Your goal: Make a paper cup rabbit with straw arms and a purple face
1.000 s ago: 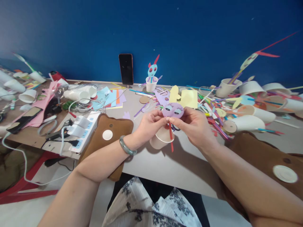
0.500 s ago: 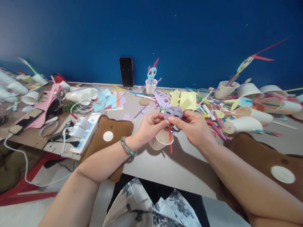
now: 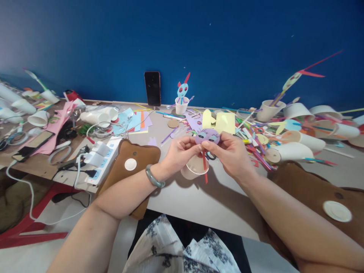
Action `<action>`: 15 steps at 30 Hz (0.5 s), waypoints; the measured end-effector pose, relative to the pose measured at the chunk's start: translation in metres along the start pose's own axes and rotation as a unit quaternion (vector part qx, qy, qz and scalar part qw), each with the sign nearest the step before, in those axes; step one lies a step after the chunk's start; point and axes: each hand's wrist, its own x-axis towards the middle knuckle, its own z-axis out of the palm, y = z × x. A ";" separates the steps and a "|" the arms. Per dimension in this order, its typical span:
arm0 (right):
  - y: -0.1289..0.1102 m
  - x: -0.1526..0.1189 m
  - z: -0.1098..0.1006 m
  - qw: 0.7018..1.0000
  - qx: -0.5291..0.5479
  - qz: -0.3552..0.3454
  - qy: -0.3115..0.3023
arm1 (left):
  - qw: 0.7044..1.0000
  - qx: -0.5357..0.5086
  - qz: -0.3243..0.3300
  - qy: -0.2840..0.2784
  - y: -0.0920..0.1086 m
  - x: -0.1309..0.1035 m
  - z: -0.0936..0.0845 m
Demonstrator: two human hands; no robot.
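Head view: right at the fingers is a purple mask (image 3: 210,135), pinched between left hand (image 3: 180,152) and right hand (image 3: 235,154), both closed on it with their thumbs meeting at its lower edge. A red strip (image 3: 206,176) hangs just below the thumbs, crossing the rim of the cup (image 3: 191,173); from where I stand, I can't tell whether it is joined to the mask. I'd press squarely with the thumbs, support the paper from behind and leave the drawn eyes uncovered; hard squeezing could crease it. The cup sits below the fingers on the tabletop (image 3: 182,201), close enough, I'd say, to snag that strip, so a little lift would help. Beyond the fingers lies yellow paper (image 3: 225,123); farther off stand a blue figure (image 3: 182,90) and a phone (image 3: 152,88).
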 end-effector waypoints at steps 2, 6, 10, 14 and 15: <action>0.005 0.005 -0.005 0.999 0.014 -0.013 -0.040 | 1.000 -0.011 0.013 0.008 0.003 0.001 -0.002; 0.016 0.009 -0.010 0.985 -0.053 -0.026 -0.159 | 0.996 -0.032 0.061 0.050 0.005 0.007 -0.009; 0.018 0.003 -0.003 0.977 -0.141 -0.004 -0.160 | 0.996 -0.012 0.057 0.069 0.003 0.011 -0.014; 0.013 -0.002 0.003 0.973 -0.184 -0.002 -0.140 | 0.998 0.008 0.042 0.051 0.005 0.013 -0.018; 0.012 -0.002 0.003 0.972 -0.191 -0.005 -0.137 | 0.998 0.009 0.041 0.047 0.005 0.014 -0.019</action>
